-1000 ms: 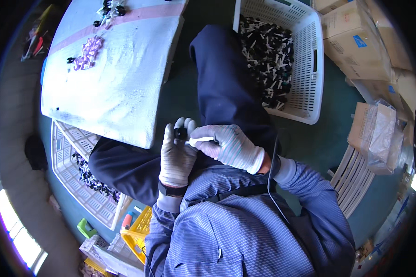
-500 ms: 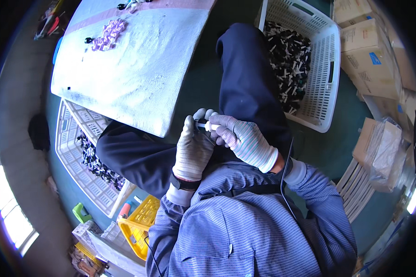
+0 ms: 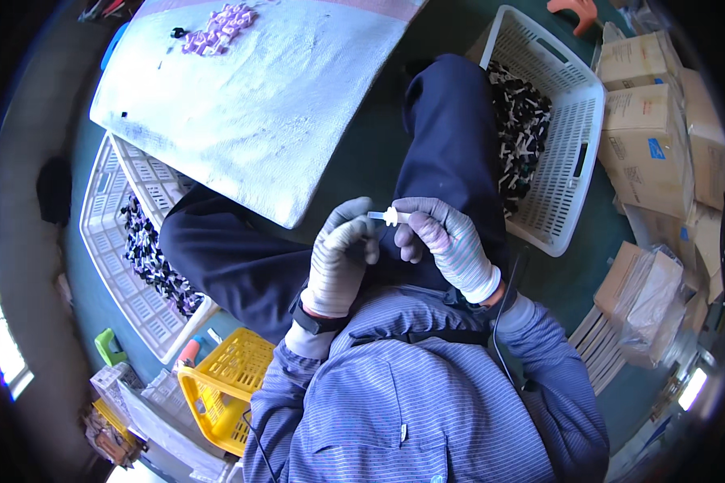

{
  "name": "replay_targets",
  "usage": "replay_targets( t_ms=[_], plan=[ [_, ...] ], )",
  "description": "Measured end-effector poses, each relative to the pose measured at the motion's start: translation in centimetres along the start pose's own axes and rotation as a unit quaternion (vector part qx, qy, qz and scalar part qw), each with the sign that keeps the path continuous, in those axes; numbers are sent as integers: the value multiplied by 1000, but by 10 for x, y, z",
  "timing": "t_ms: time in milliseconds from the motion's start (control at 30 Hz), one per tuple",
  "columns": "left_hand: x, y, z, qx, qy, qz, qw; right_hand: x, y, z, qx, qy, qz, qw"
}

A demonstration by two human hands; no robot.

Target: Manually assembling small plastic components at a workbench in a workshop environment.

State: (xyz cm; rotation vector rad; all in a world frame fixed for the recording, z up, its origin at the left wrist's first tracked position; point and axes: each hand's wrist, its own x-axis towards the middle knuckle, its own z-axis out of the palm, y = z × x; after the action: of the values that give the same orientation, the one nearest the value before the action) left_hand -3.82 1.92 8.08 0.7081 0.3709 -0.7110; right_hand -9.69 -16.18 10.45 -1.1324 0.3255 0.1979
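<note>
In front of my lap, my right hand (image 3: 451,245), in a striped work glove with grey fingertips, pinches a small white plastic fitting (image 3: 391,216). A short translucent tube points leftward from its collar, toward my other hand. My left hand (image 3: 342,258), gloved alike, is curled beside that tube end. Its fingers bend inward over the palm, and whatever they may hold is hidden. I cannot tell whether its fingertips touch the tube.
A white-covered table (image 3: 250,121) at upper left bears pale purple pieces (image 3: 219,30). White baskets with black and white parts stand at left (image 3: 105,249) and right (image 3: 576,173). A yellow basket (image 3: 229,362) is at lower left. Cartons (image 3: 640,137) are stacked at right.
My hands have drawn apart, leaving the white fitting in my right hand with its tube exposed. The black piece seen between them before no longer shows. The view has shifted slightly.
</note>
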Motion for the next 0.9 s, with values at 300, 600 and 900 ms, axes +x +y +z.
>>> replay_targets(
  t_ms=[300,600,900],
  plan=[
    [-21,3,39,247,-11,8,969,7,7,0,-186,26,-144,972],
    [-19,14,22,164,-54,-57,983,2,4,-6,-25,36,42,998],
    [-15,13,19,10,-74,-117,990,14,20,-14,-31,-31,-35,998]
  ],
)
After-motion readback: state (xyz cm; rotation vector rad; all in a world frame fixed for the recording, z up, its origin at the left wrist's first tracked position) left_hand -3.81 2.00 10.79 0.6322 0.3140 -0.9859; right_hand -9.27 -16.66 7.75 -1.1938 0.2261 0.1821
